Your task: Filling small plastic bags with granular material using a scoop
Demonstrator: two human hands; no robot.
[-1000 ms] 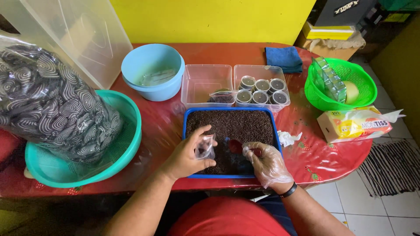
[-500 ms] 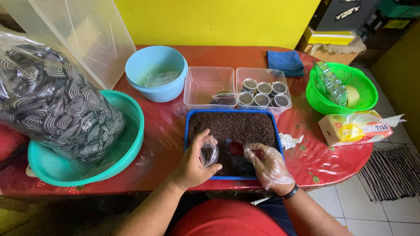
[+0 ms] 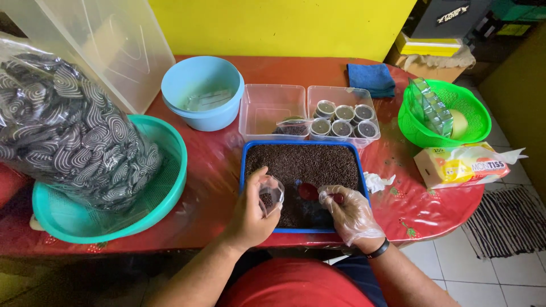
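Two hands work over the blue tray (image 3: 245,170) at the bench's near edge. Left hand (image 3: 250,213), fingers curled shut round a small clear cup (image 3: 271,195), mouth tipped right. Right hand (image 3: 350,213), gloved, pinches a red spoon (image 3: 310,191) just right of the cup, bowl pointing at it. Tray holds dark sprinkles (image 3: 307,162). Farther back: clear tub (image 3: 347,94) with six filled cups; another tub (image 3: 267,108) nearly bare.

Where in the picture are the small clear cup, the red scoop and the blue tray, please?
small clear cup (image 3: 272,194), head view, on its clear side wall in the left hand.
red scoop (image 3: 309,191), head view, on its bowl.
blue tray (image 3: 243,165), head view, on its left rim.
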